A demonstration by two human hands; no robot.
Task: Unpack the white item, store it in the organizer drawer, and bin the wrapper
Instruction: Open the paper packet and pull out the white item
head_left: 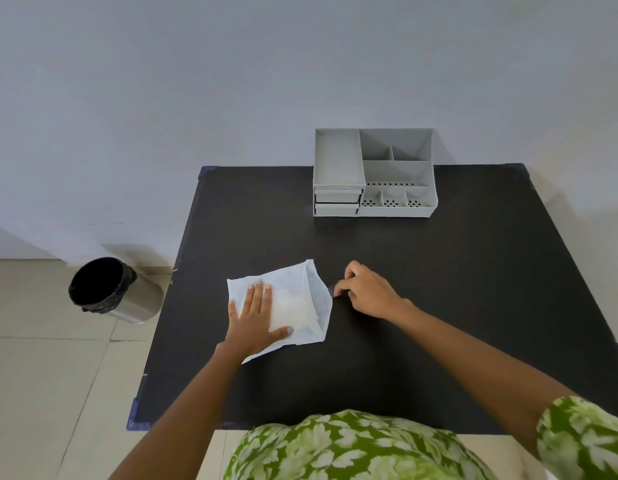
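Observation:
A translucent white wrapper (290,277) lies flat on the black table (439,289), and a white item (292,308) shows through it. My left hand (255,317) presses flat on the wrapper's left part, fingers spread. My right hand (366,291) is at the wrapper's right edge, fingertips pinched together at its corner. A grey organizer (373,173) stands at the table's far edge, its two small drawers (337,202) on the left front both closed. A steel bin (115,289) with a black liner stands on the floor left of the table.
The organizer has several open compartments on top and right. A pale wall rises right behind the table. Tiled floor (48,375) lies to the left, with the bin close to the table's left edge.

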